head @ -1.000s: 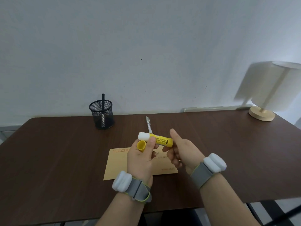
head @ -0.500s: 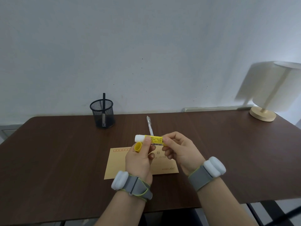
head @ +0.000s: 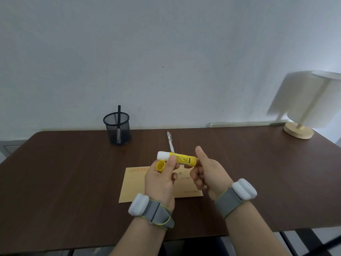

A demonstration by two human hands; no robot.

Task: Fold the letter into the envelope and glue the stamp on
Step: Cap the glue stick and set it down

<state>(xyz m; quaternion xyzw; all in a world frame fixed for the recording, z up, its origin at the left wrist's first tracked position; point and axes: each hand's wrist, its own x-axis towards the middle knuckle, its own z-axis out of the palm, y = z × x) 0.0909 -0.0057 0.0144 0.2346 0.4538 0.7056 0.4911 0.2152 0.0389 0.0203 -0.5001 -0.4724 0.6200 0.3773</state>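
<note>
Glue stick [head: 180, 158] lies roughly level in the air above the table, its yellow labelled barrel pointing right and the bare white glue end pointing left. The left hand [head: 160, 179] holds it from below, thumb pressed on the near side of the barrel, and the same hand also keeps the yellow cap [head: 160, 165] tucked against its fingers, open mouth facing the camera. The right hand [head: 207, 173] sits at the barrel's right end — thumb raised straight up, the other fingers curled in toward the palm; whether they actually pinch the base of the stick or only touch it cannot be told from this angle.

Directly beneath both hands the tan envelope [head: 137, 183] lies flat on the dark wooden table [head: 64, 182], address side up, with a row of small red boxes along its upper left edge and some handwriting partly hidden by the hands. Just beyond the glue stick a white pen [head: 169, 140] lies on the table, pointing away from the person. Farther back and to the left a black mesh pen holder [head: 118, 130] stands near the wall with one dark pen upright in it. At the far right corner stands a lamp [head: 313, 108] — pale shade, round wooden base. Each wrist carries a grey strap with a white pod.
</note>
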